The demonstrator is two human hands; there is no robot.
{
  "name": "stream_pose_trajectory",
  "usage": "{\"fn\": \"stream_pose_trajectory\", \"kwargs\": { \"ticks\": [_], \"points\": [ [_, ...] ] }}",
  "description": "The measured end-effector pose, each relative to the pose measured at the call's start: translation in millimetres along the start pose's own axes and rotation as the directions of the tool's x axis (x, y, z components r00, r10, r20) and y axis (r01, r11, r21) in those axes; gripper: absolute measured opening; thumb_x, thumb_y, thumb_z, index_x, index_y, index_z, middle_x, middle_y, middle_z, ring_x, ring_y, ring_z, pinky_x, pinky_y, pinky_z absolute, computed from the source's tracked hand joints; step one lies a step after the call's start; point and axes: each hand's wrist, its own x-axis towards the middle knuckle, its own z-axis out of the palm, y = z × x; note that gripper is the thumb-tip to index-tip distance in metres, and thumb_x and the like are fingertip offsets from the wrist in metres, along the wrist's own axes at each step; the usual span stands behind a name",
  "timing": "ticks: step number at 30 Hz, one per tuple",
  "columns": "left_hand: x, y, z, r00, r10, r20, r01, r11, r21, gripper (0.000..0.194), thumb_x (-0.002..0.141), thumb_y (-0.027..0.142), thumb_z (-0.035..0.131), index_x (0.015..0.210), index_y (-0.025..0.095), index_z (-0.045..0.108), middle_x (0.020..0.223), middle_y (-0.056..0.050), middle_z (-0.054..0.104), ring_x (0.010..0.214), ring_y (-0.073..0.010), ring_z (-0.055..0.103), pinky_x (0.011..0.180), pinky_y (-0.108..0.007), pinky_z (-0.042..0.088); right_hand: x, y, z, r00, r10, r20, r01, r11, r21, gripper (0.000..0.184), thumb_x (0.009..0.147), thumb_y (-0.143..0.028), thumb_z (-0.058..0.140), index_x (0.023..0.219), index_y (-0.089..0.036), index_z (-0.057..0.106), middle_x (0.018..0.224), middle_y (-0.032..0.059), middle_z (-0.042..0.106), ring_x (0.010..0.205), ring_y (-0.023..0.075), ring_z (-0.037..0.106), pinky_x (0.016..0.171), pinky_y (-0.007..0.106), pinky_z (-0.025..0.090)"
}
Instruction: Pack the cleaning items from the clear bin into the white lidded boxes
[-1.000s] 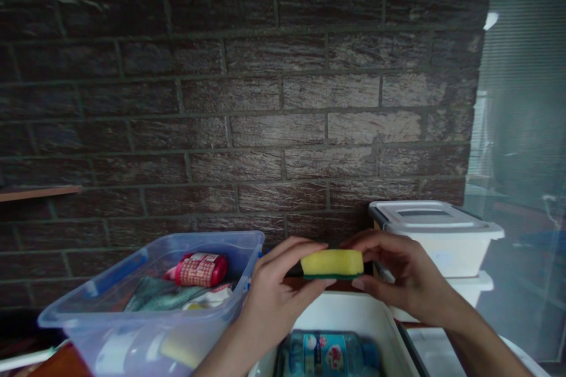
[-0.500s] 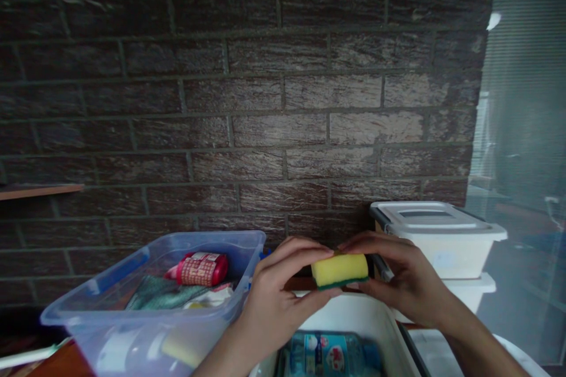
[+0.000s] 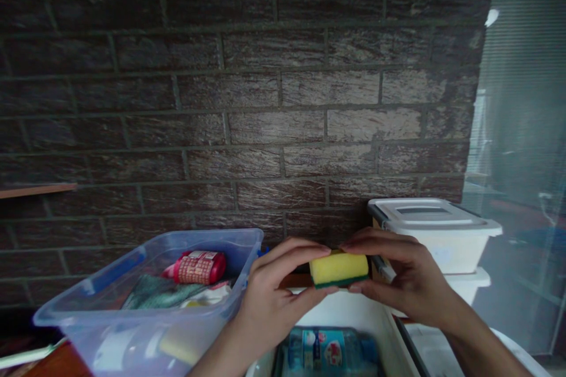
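Note:
Between both hands is a yellow kitchen sponge [image 3: 339, 268] with a dark green scouring layer on its underside. My left hand [image 3: 280, 288] pinches its left end, thumb below and fingers on top. On the other end, my right hand [image 3: 404, 274] grips it the same way. Below the sponge stands a white bin [image 3: 375, 306], in which a blue labelled bottle [image 3: 325, 350] lies on its side. To the left of my left hand is a clear bluish plastic tub [image 3: 145, 313]. It holds a red-pink bottle [image 3: 200, 267] and a grey-green cloth [image 3: 163, 293].
White lidded boxes [image 3: 435, 218] are stacked at the right, near a glass panel [image 3: 522, 159]. A dark brick wall [image 3: 265, 100] rises behind everything. At the far left a wooden shelf edge [image 3: 38, 190] juts in, above a pale stick-like handle [image 3: 30, 358].
The view has shifted slightly, so most things sit a little further left and higher. Both hands keep their pinch on the sponge, with the fingers barely moved.

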Motion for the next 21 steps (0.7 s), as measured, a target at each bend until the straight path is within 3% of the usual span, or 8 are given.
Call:
{"fn": "stream_pose_trajectory", "kwargs": {
  "ticks": [6,11,15,21],
  "points": [
    [-0.1,0.3,0.7,0.998,0.054,0.009,-0.055,0.998,0.016,0.046,0.081,0.01,0.081,0.123,0.024,0.07,0.113,-0.006,0.07,0.102,-0.0179,0.068,0.086,-0.028,0.056,1.7,-3.5,4.1,0.998,-0.07,-0.004,0.07,0.994,-0.086,0.047,0.078,-0.02,0.086,0.122,-0.026,0.071,0.107,0.0063,0.072,0.1,0.0228,0.065,0.087,0.035,0.053],
    [-1.1,-0.3,0.7,1.0,-0.03,-0.002,0.03,0.999,0.013,0.053,0.079,0.015,0.083,0.128,0.026,0.067,0.114,-0.005,0.069,0.102,-0.0183,0.067,0.084,-0.027,0.057,-0.8,-3.2,2.6,0.999,0.034,0.024,-0.035,0.998,0.044,0.036,0.085,-0.017,0.078,0.118,-0.027,0.07,0.113,0.0057,0.07,0.105,0.0222,0.066,0.09,0.034,0.054],
    [-0.9,-0.7,-0.8,0.999,-0.023,-0.03,0.023,1.0,0.006,0.048,0.079,0.014,0.083,0.124,0.027,0.069,0.111,-0.004,0.069,0.1,-0.0174,0.068,0.084,-0.026,0.056,-1.6,0.5,3.9,0.992,0.1,0.076,-0.106,0.991,0.081,0.035,0.087,-0.019,0.076,0.12,-0.027,0.066,0.117,0.0059,0.069,0.109,0.0223,0.066,0.093,0.035,0.054],
    [0.6,1.7,0.8,0.998,0.058,-0.009,-0.058,0.997,0.043,0.042,0.081,0.011,0.08,0.121,0.023,0.072,0.109,-0.006,0.07,0.096,-0.0169,0.068,0.081,-0.026,0.057,0.4,1.9,7.0,1.0,0.003,0.022,-0.002,0.999,-0.049,0.052,0.076,-0.023,0.087,0.124,-0.03,0.068,0.119,0.0051,0.069,0.111,0.0237,0.064,0.093,0.035,0.053]
  ]
}}
